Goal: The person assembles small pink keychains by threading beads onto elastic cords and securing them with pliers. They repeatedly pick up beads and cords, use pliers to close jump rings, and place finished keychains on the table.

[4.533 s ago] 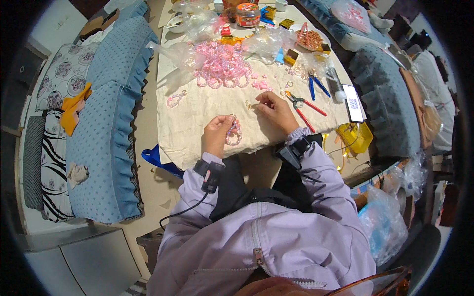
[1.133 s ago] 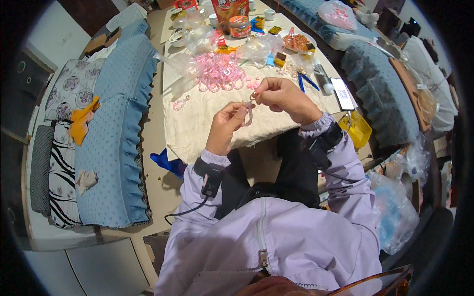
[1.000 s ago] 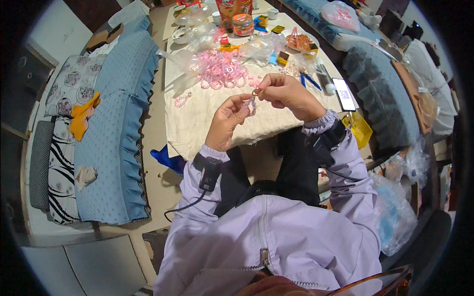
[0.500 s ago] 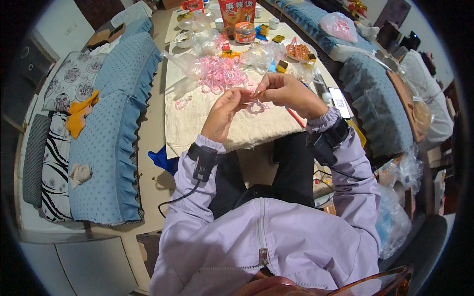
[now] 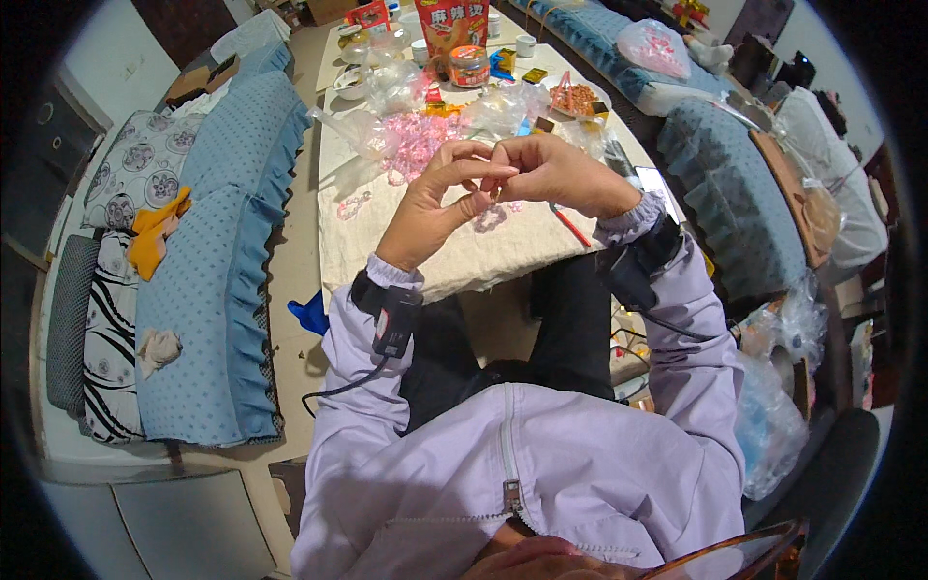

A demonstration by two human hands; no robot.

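Over the near part of the cloth-covered table, a small loop of pinkish beads, a beaded bracelet (image 5: 490,220), hangs just below my joined fingertips. My left hand (image 5: 430,208) is curled, its thumb and fingers pinched at the top of the loop. Against it, my right hand (image 5: 565,176) is closed too, thumb and forefinger pressed together at the same spot. The fingers hide the bracelet's upper end. Another pink beaded bracelet (image 5: 354,206) lies on the cloth to the left. Beyond my hands is a heap of pink beaded bracelets (image 5: 425,135).
Clear plastic bags (image 5: 353,133) surround the heap. Behind stand a red pouch (image 5: 452,34) and a lidded jar (image 5: 470,68); a plate of orange-brown bits (image 5: 577,100) is farther right. A red pen (image 5: 572,228) lies by my right wrist. Blue-covered sofas (image 5: 208,261) flank the table.
My left fingers have lifted and arched over to meet the right fingertips, covering the top of the bracelet. The bracelet hangs slightly lower and farther left in the picture.
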